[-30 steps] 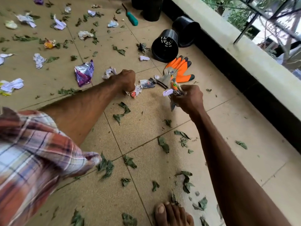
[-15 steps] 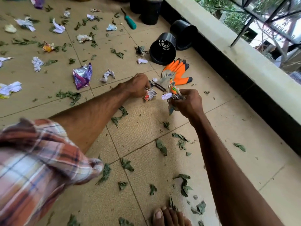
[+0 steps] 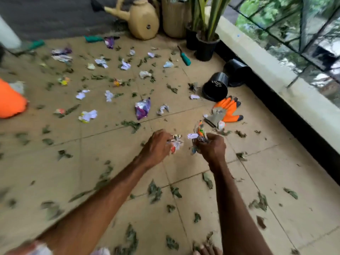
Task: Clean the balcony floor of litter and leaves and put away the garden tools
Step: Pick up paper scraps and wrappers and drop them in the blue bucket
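Litter is gathered in both of my hands above the tiled balcony floor (image 3: 110, 172). Left hand (image 3: 156, 146): fingers curled round a small crumpled white-and-red wrapper (image 3: 176, 142), which sticks out toward the right. Right hand (image 3: 211, 148): fingers clamped on a bunch of wrappers (image 3: 199, 133), with orange and white scraps standing up above the fist. The two hands are near each other but not touching. Beyond the right hand, a pair of orange-and-grey gloves (image 3: 227, 109) lies flat on the tiles. Behind the gloves, two black pots (image 3: 215, 87) lie on their sides, the farther one against the low parapet wall (image 3: 276, 70). Farther back, a green-handled tool (image 3: 184, 58) lies just beside an upright potted plant (image 3: 206, 45), and a tan watering can (image 3: 141, 19) stands next to a ribbed tan planter (image 3: 174, 17). Across the middle of the floor lie a purple foil wrapper (image 3: 142, 108), many crumpled paper scraps (image 3: 88, 115) and scattered green leaves (image 3: 154, 192); the leaves also lie around my forearms and near my toes (image 3: 207, 251) at the bottom edge. At the left edge is an orange object (image 3: 11, 102), cut off; I cannot tell what it is.
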